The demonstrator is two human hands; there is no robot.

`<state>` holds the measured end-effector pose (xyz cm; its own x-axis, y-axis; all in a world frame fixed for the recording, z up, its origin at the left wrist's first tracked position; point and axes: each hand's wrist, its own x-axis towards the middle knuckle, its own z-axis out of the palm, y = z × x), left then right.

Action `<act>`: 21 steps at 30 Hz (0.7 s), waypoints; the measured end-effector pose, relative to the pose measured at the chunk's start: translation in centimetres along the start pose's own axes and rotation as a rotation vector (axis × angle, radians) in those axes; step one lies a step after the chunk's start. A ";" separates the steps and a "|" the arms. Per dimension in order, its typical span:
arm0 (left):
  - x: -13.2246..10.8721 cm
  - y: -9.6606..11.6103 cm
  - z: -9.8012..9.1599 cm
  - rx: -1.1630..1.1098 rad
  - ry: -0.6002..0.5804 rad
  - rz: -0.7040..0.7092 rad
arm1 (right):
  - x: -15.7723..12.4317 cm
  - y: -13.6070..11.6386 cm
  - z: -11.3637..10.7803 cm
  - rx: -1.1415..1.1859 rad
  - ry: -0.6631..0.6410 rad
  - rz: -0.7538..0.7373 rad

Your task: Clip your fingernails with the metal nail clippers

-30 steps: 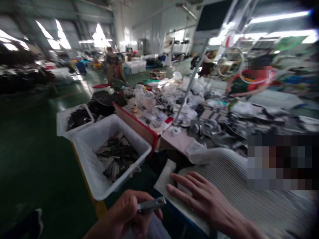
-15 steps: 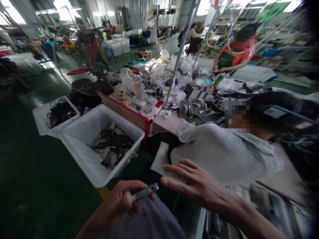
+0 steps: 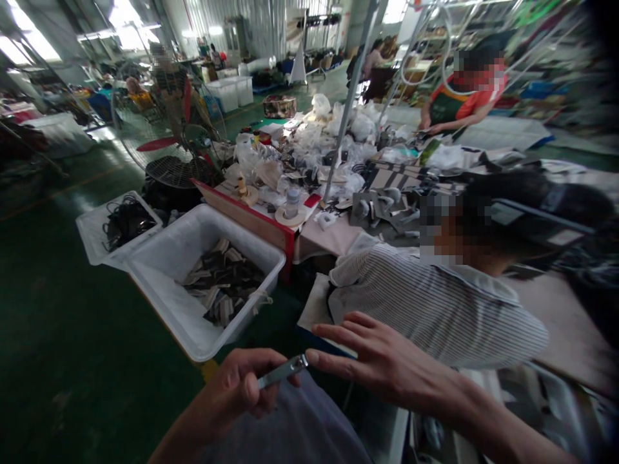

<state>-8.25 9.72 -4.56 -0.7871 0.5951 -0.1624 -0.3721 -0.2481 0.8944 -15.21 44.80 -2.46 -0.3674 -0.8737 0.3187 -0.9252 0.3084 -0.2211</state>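
Note:
My left hand point(image 3: 244, 386) is closed around a small flat metal tool point(image 3: 283, 372), which looks like a nail clipper, its tip pointing right. My right hand point(image 3: 374, 361) is spread with fingers stretched out, and one fingertip meets the tool's tip. Both hands hover over my lap, covered in grey cloth point(image 3: 294, 432). Just beyond my right hand a person in a striped shirt point(image 3: 435, 309) sits bent over the worktable.
A white plastic bin point(image 3: 159, 290) with dark and pale strips stands left of my hands, a smaller bin point(image 3: 97, 238) of black cords behind it. A cluttered worktable point(image 3: 319, 238), a fan point(image 3: 178, 129), a metal pole point(image 3: 345, 109) and another person point(image 3: 459, 96) lie beyond. Green floor point(image 3: 58, 335) stretches left.
The view swung and steadied, bringing the seated person in the striped shirt into sight. My right hand lifted off the white pad and its fingertip now meets the tool's tip.

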 end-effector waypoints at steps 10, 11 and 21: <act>0.6 0.3 1.0 0.049 0.025 -0.033 | -0.9 0.3 -0.3 0.002 0.041 0.008; 0.8 0.2 1.1 0.055 0.021 -0.036 | -1.1 0.3 -0.3 0.004 0.040 0.010; 1.7 -0.6 1.4 0.032 0.012 -0.030 | -1.7 0.2 -1.5 -0.022 0.050 0.018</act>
<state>-8.62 11.97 -4.81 -0.7816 0.5927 -0.1942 -0.3799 -0.2053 0.9020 -14.89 46.88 -1.64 -0.3874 -0.8486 0.3604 -0.9202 0.3324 -0.2065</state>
